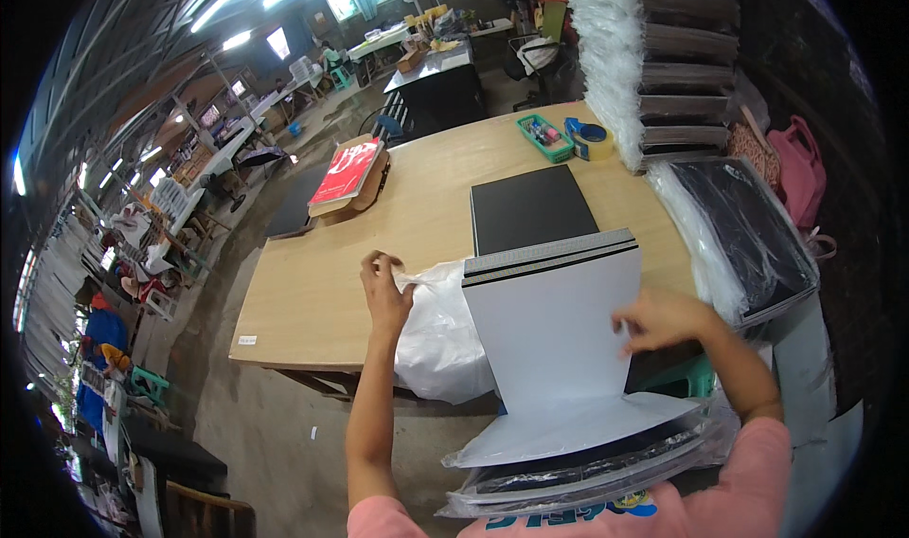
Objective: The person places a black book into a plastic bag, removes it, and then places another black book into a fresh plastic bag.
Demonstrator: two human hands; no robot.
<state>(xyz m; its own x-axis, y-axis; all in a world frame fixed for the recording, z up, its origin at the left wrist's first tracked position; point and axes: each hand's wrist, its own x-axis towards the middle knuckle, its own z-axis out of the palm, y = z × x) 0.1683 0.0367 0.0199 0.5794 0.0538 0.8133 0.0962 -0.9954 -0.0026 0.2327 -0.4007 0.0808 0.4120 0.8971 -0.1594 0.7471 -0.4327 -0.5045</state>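
Observation:
A white panel stands upright in front of me, bent at its foot onto a stack of plastic-wrapped dark boards against my body. Grey-and-black edges of folders or boards show along its top. My right hand is over the panel's right side, fingers apart and curved, holding nothing I can see. To the left, my left hand is raised beside a crumpled clear plastic bag, its thumb close to the bag's upper corner; the fingers are bent and apart. A black board lies flat just beyond.
On the wooden table are a red-covered book on brown pieces, a green basket and a blue tape dispenser. Plastic-wrapped boards and a tall stack stand at right, near a pink bag.

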